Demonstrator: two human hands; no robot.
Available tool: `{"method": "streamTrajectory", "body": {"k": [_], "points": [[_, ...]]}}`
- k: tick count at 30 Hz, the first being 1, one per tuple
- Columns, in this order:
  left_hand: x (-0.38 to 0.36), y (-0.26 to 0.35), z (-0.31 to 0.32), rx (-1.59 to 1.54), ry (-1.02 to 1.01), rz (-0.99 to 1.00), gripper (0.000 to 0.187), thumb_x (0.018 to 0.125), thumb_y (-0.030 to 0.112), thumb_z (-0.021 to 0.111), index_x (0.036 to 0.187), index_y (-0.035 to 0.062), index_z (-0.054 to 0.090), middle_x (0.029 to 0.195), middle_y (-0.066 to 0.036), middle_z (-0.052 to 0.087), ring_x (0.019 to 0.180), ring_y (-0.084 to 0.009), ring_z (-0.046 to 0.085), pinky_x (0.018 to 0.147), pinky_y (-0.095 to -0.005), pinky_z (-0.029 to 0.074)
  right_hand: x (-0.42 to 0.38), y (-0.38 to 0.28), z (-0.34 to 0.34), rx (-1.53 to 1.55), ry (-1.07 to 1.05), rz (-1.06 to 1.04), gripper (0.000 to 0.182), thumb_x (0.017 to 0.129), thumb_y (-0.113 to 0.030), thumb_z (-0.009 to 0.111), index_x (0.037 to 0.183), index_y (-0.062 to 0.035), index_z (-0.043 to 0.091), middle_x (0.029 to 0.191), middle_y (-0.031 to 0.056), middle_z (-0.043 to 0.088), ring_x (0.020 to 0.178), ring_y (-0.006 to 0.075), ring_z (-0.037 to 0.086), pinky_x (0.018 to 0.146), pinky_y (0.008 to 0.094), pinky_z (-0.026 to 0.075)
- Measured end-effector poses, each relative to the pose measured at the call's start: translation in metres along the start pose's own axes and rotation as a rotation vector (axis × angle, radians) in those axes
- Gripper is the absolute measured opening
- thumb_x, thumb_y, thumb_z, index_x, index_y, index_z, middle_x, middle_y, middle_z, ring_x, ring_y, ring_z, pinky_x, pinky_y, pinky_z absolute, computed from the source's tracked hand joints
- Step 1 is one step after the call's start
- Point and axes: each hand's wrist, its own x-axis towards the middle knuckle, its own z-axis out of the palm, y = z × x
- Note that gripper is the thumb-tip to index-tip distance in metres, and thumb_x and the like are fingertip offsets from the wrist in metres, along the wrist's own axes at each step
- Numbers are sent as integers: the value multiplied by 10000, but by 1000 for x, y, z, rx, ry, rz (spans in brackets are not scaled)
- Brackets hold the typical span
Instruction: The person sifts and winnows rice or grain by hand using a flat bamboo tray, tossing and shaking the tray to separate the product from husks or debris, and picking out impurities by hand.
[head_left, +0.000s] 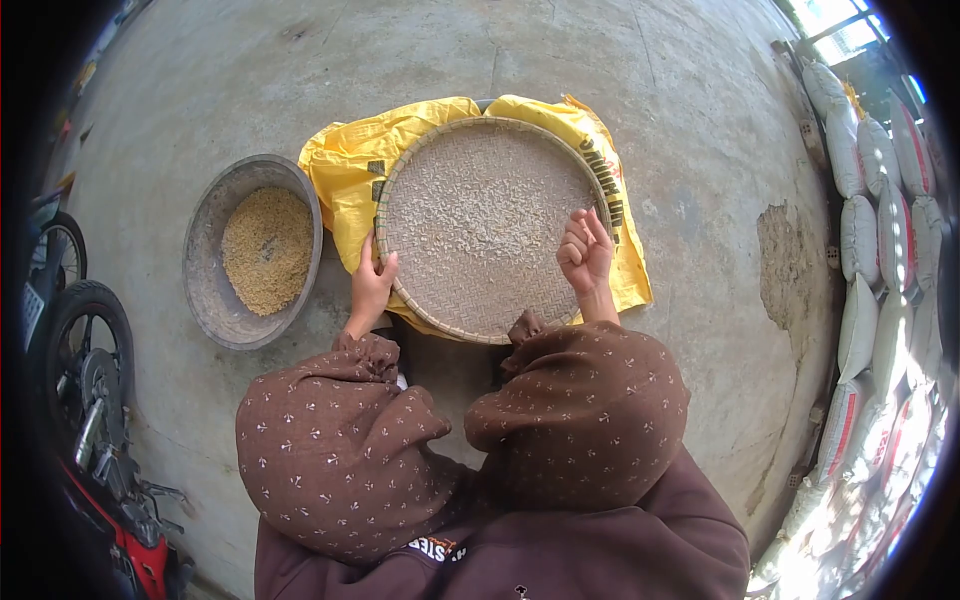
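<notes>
A round woven bamboo winnowing tray point(470, 290) lies over a yellow sack point(345, 185), pale grains point(485, 215) spread thinly across its upper middle. My left hand point(373, 283) grips the tray's left rim, thumb on the inner side and fingers along the outside. Over the tray's right edge, my right hand point(586, 250) is raised with its fingers curled together in a pinch. Anything between those fingertips is too small to make out. Whatever holds the tray up is mostly hidden beneath it and the sack.
A grey basin point(208, 300) holding yellowish grain point(268, 250) stands on the concrete floor point(690, 150) to the left. Farther left is a motorbike point(95, 350). Stacked white sacks point(860, 240) line the right side, beside a broken floor patch point(787, 265).
</notes>
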Motion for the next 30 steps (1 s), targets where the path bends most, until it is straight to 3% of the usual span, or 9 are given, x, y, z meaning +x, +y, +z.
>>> {"method": "streamTrajectory", "body": {"k": [7, 9, 10, 13, 14, 16, 17, 22, 30], "points": [[-1, 4, 1, -38, 22, 22, 694, 915, 328, 607, 1461, 17, 313, 1089, -103, 631, 846, -122, 602, 782, -266, 488, 10, 17, 15, 36, -282, 98, 287, 1024, -279, 450, 923, -40, 573, 647, -46, 338, 434, 44, 226, 384, 212, 181], [-2, 5, 0, -24, 18, 11, 696, 913, 332, 607, 1462, 20, 314, 1078, -100, 631, 840, -120, 600, 777, -266, 488, 9, 16, 21, 27, 137, -87, 332, 1023, -295, 448, 851, -41, 576, 616, -44, 364, 428, 47, 242, 380, 219, 195], [-2, 5, 0, -10, 16, 0, 697, 912, 335, 607, 1463, 23, 315, 1067, -97, 631, 835, -118, 599, 771, -266, 487, 8, 11, 19, 26, 137, -87, 332, 1023, -295, 448, 851, -41, 576, 616, -44, 364, 428, 47, 242, 380, 219, 195], [-1, 2, 1, 41, 55, 67, 707, 908, 348, 608, 1461, 19, 316, 1018, -79, 630, 779, -108, 580, 729, -263, 484, -2, -10, 22, -1269, 430, -31, 294, 930, -297, 617, 898, -11, 677, 520, -46, 379, 474, 58, 361, 438, 234, 281], [-1, -1, 0, 40, 59, 62, 707, 908, 348, 608, 1461, 19, 316, 1018, -79, 630, 779, -108, 580, 729, -263, 484, 1, -17, 13, -1271, 429, -25, 294, 930, -297, 617, 898, -11, 677, 520, -46, 379, 474, 58, 361, 438, 234, 281], [0, -4, -1, 48, 32, 19, 719, 907, 365, 604, 1458, 6, 315, 1000, -75, 624, 731, -100, 554, 691, -259, 475, 8, -27, -10, -2126, 534, -510, 251, 867, -265, 687, 903, -17, 709, 551, -10, 490, 505, 91, 448, 489, 283, 364], [0, -4, 1, 47, 32, 19, 719, 907, 365, 604, 1458, 6, 315, 1000, -75, 624, 731, -100, 554, 691, -259, 475, 8, -31, -13, -2206, 602, -480, 225, 816, -259, 729, 892, -47, 722, 593, 26, 560, 536, 129, 513, 544, 330, 421], [-1, 1, 2, -35, 36, 14, 708, 909, 352, 604, 1461, 16, 316, 1007, -65, 620, 706, -89, 530, 671, -252, 464, 6, -4, -7, -2336, 640, -408, 229, 796, -276, 746, 893, -69, 723, 616, 90, 595, 560, 191, 570, 563, 351, 443], [-4, 16, 2, -50, 23, 44, 680, 926, 309, 603, 1463, 18, 306, 1032, -68, 630, 783, -81, 571, 721, -242, 480, 12, 20, -23, -2262, 725, -698, 247, 804, -272, 739, 861, -32, 717, 753, 198, 675, 704, 352, 665, 666, 413, 504]]}}
